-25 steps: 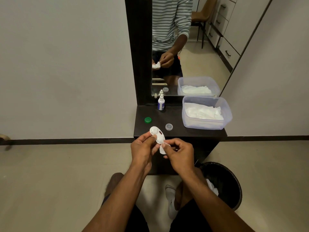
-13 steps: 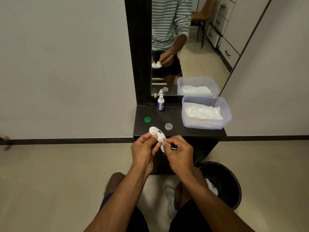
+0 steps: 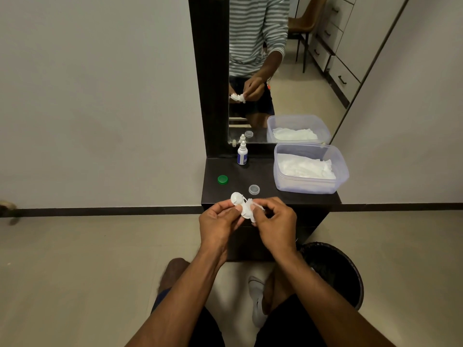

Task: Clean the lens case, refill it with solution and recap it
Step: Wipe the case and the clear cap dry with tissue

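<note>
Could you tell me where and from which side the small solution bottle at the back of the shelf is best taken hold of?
Grip the solution bottle round its labelled body, below the narrow nozzle. It stands upright against the mirror frame, so come from the front or above. The plastic tub lies well to its right and the green cap to its front left, so neither side is crowded. Both hands are busy with the lens case.

round plastic screw cap: green
small dropper bottle: white, blue label
rectangular plastic tub: clear, faint lilac
low shelf top: dark brown
long-sleeved shirt in the mirror: grey-white stripes
</note>
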